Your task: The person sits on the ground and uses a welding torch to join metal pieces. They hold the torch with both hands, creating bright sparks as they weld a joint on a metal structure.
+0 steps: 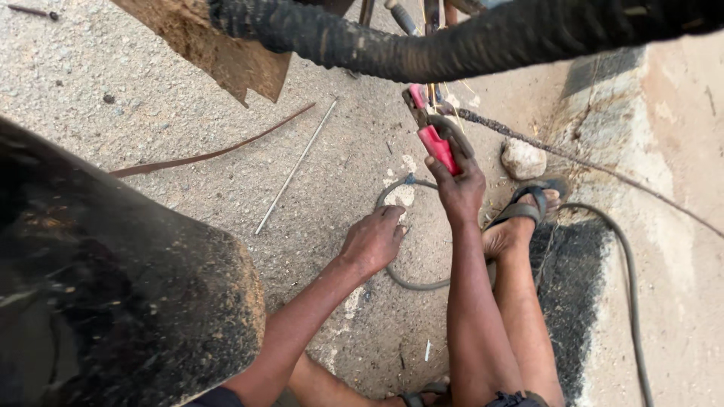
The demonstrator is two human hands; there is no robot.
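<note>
My right hand [458, 188] grips a red-handled welding electrode holder [436, 139], raised toward a dark curved metal bar [452, 45] that crosses the top of the view. A grey cable [411, 283] loops on the ground below it. My left hand [373, 241] rests fingers-down on the gritty concrete ground, holding nothing, close to the cable loop. My foot in a dark sandal [524, 211] sits just right of my right forearm.
A large dark, dusty curved body panel [113, 286] fills the lower left. A thin metal rod [296, 167] and a bent strip [211, 154] lie on the ground. A stone [523, 158] sits by a concrete ledge [664, 188]. A rusty plate [219, 53] hangs at top.
</note>
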